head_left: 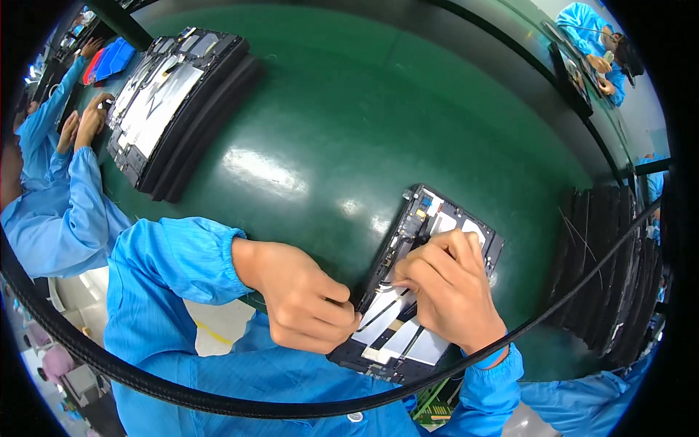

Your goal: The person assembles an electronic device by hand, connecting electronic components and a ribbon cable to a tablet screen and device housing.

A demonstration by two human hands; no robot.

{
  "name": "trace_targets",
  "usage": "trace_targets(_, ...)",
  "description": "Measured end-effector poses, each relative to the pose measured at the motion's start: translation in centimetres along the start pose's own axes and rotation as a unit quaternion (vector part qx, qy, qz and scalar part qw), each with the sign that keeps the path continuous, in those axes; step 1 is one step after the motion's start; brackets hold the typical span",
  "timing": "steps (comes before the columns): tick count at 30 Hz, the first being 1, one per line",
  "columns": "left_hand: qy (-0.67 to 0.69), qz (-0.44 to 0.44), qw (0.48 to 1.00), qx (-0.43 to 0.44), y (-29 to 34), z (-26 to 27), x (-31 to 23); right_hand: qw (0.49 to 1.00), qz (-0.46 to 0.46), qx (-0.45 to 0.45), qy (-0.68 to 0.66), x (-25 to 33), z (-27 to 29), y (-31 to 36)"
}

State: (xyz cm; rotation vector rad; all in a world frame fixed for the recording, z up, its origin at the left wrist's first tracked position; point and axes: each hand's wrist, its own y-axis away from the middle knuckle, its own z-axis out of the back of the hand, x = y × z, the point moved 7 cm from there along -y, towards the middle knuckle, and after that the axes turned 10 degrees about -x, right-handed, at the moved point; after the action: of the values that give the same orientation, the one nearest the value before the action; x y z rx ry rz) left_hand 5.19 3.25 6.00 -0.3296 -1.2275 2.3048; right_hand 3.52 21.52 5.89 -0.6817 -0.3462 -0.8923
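An opened tablet (386, 320) lies tilted on the green table in front of me, its inside showing a dark circuit board along one edge, silvery-white battery panels and black strips. My left hand (309, 302) is closed, with thumb and fingertips at the tablet's left edge, apparently gripping it. Over the middle of the tablet, my right hand (451, 288) is curled with thumb and forefinger pinched together, close to thin cables by the board. Whatever sits in that pinch is hidden by the fingers.
A stack of similar opened tablets in black foam (182, 109) stands at far left. More black foam slabs (597, 269) stand at right. A thick black cable (291, 409) arcs across the near side. Co-workers in blue sit at left and far right; red and blue bins (113, 58) lie beyond.
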Motion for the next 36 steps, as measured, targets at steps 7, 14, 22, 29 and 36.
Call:
trace_targets(7, -0.016, -0.007, 1.0, 0.021, -0.4, -0.5, 0.6, 0.997, 0.039, -0.058, 0.042, 0.2, -0.2, 0.3)
trace_targets(14, -0.049, 0.015, 0.999, 0.009, -0.3, -0.1, 2.6, 0.995, 0.039, -0.088, 0.018, 0.2, 0.0, 0.3)
trace_targets(22, -0.088, -0.006, 0.995, 0.04, -0.1, 0.3, 2.6, 0.995, 0.029, -0.089, 0.025, 0.4, 0.1, 0.4)
trace_targets(29, -0.101, -0.012, 0.993, 0.052, -0.2, 0.2, 2.5, 0.993, 0.035, -0.106, 0.03, 0.3, 0.2, 0.5)
trace_targets(36, -0.077, 0.03, 0.995, 0.052, -0.2, 0.0, 3.0, 0.993, 0.04, -0.109, 0.023, 0.0, 0.1, 0.6)
